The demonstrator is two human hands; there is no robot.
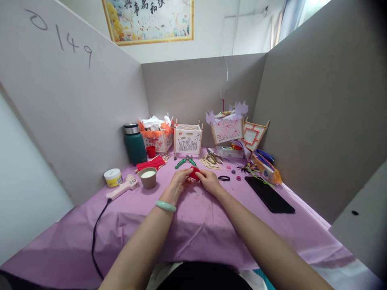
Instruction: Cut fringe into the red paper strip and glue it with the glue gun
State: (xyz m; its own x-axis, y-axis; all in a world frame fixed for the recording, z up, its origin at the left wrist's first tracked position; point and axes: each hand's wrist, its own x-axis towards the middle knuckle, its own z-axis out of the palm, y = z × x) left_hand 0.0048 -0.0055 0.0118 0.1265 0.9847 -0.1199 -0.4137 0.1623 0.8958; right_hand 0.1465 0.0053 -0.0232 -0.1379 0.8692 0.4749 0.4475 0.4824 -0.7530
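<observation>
My left hand (pixel 180 179) and my right hand (pixel 209 181) meet over the middle of the table. Between their fingertips they pinch a small flat red piece (pixel 194 173); whether it is paper or cloth I cannot tell. A pale green bangle (pixel 165 206) circles my left wrist. Just beyond the hands lie green-handled pliers (pixel 185 161). To the right of my right hand rests a pair of small black-handled scissors (pixel 224 178). A grey-brown pot (pixel 148 178) with white content stands left of my left hand.
A pink glue gun (pixel 124 187), a white tub (pixel 113 177) and a green bottle (pixel 134 145) stand at left. Red strips (pixel 151 164) lie behind the pot. Decorated lanterns (pixel 188 140) line the back. A black phone-like slab (pixel 269 194) lies at right; grey partitions (pixel 205 80) enclose the table.
</observation>
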